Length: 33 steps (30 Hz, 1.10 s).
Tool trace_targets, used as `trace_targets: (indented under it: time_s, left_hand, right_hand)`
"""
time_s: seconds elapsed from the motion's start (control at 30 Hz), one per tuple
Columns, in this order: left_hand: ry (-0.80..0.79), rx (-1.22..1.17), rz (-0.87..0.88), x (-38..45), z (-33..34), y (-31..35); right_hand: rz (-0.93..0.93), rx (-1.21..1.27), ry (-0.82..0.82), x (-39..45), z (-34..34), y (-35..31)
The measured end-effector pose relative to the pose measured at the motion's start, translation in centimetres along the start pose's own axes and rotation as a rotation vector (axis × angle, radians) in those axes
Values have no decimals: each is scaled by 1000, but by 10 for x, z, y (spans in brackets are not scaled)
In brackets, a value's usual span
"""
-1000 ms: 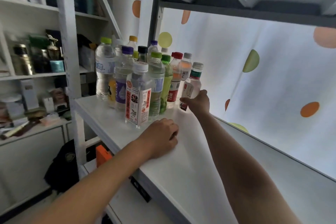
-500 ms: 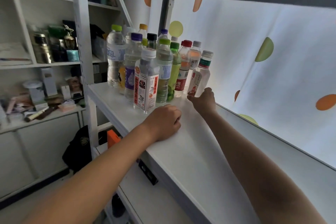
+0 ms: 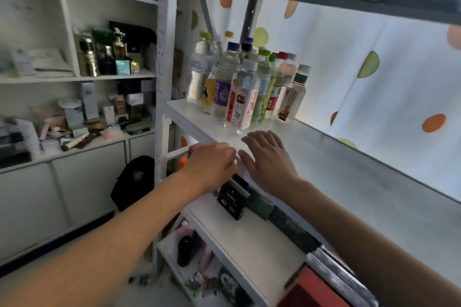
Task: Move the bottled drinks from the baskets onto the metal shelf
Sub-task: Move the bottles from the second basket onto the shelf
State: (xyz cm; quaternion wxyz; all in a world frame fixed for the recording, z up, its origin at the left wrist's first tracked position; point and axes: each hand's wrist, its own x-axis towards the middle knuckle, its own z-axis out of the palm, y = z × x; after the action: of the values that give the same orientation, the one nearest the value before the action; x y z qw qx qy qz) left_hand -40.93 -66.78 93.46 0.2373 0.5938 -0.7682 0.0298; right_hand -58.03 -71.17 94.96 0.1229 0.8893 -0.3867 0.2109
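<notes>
At far left a white cabinet [image 3: 74,77] holds boxes, tins and small jars on its shelves, with clutter along its counter. A black bag [image 3: 133,182] leans on the floor at its foot, just beside the white upright [image 3: 164,57] of the metal shelf [image 3: 349,177].

The left hand [image 3: 212,164] is at the shelf's front edge, knuckles up and fingers curled under; they hold nothing that can be seen, though the motion blur hides the fingertips. Just beside it, the right hand [image 3: 268,157] is released, fingers straight and slightly spread, palm down over the shelf near its front edge; whether it touches the surface cannot be told. Neither hand touches a bottle.

The bottles [image 3: 239,82] stand upright in a tight cluster at the shelf's left end, beyond the hands. The nearest one, with a white cap and red-and-white label [image 3: 240,104], is just ahead of the right hand. At the cluster's right edge stands a bottle with a grey cap [image 3: 293,97]. No baskets are in view.

Under the hands, on the tier below, sits a black box [image 3: 232,199] among dark packets. Right of the bottles hangs a white curtain [image 3: 386,70] with orange and green dots.
</notes>
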Motion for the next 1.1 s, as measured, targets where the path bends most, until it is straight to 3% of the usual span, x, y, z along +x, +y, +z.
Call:
trace_targets:
  time_s: [0.13,0.53,0.8,1.1]
  left_hand:
    - [202,-5,-75,-86,-37,-61]
    - [298,326,-697,-376,-160,-236]
    - [404,486,-1120,-570,-227,-254]
    - [460,619,-1494,-684,-267,-246]
  right_hand:
    - [-193,46,-7,12,8,-103]
    - [-617,360,11,81,72,-462]
    - [-947,638,-9,57,77,-679]
    - [-1229,858,-117,21,82,-835]
